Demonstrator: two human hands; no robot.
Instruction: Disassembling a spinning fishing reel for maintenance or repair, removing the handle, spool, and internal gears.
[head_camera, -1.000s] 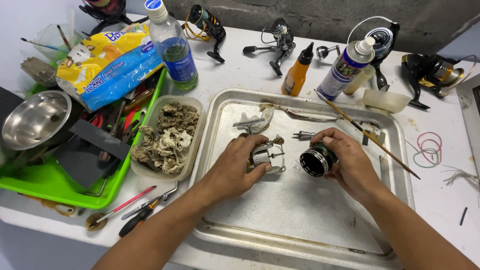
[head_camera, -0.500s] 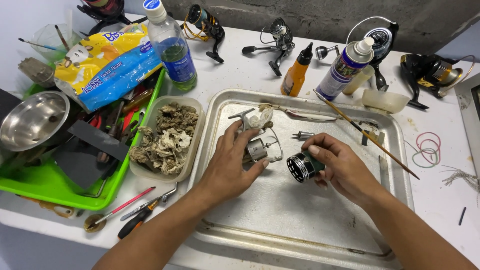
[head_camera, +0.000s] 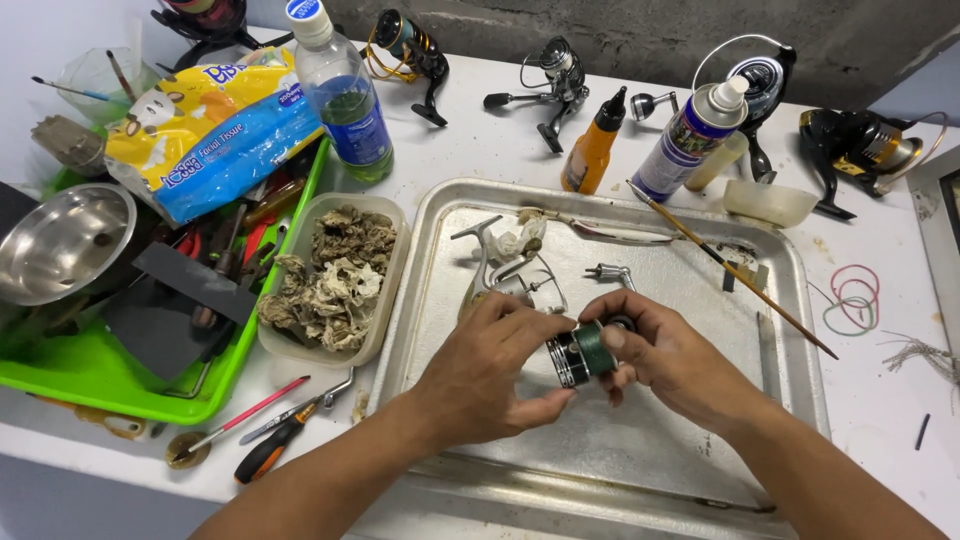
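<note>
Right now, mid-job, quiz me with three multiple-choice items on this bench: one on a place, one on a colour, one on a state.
1. Where does the spool sit?
A. Over the metal tray
B. In the green tray
C. Beside the steel bowl

2. What colour is the line wound on the spool?
A. Red
B. Green
C. White

3. How is the spool held?
A. Lying loose
B. By one hand only
C. Between both hands

Answers:
1 A, it is above the metal tray's floor.
2 B, the wraps look green.
3 C, the left hand and right hand both grip it.
</note>
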